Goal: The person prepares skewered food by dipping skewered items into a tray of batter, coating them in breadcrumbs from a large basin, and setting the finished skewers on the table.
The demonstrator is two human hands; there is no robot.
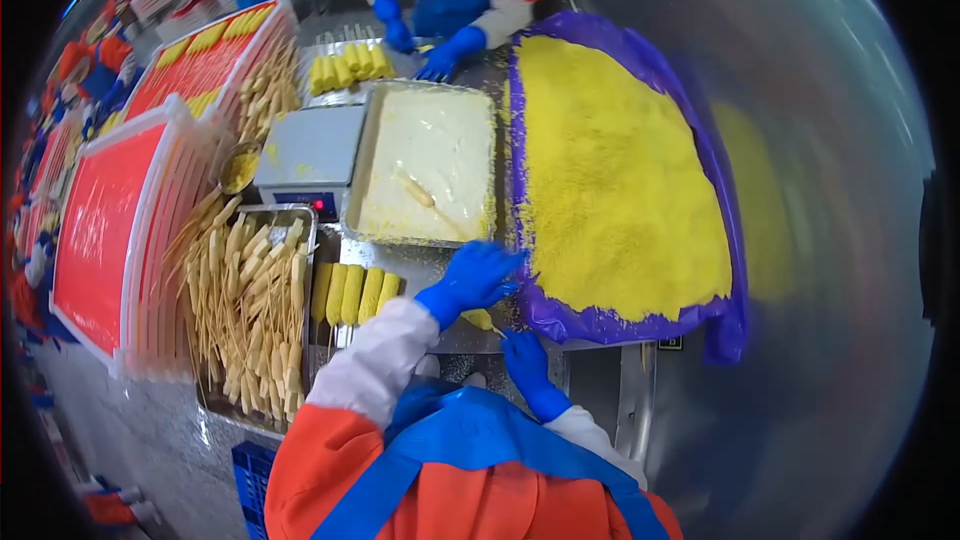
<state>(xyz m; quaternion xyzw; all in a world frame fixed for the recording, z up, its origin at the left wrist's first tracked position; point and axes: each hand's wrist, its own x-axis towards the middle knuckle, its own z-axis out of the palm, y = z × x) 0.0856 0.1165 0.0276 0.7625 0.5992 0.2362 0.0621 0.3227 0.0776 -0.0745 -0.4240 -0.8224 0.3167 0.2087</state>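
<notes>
My right hand (530, 372), in a blue glove, is closed round the stick of a yellow crumb-coated skewer (479, 319) at the table's near edge. Just above it, my gloved left hand (468, 282) reaches right with fingers stretched out and nothing visible in them. Its fingertips are near the left edge of a heap of yellow crumbs (625, 180) on a purple plastic sheet (722, 240). Beyond the left hand is a metal tray of pale batter (450, 140), where an uncoated skewer (418, 192) lies partly sunk.
Several coated skewers (351, 292) lie in a row left of my left hand. A tray of uncoated skewers (250, 310), a scale (310, 145) and stacked red-lined trays (110, 230) stand further left. Across the table, a co-worker's blue-gloved hands (450, 53) are near more coated pieces (350, 67).
</notes>
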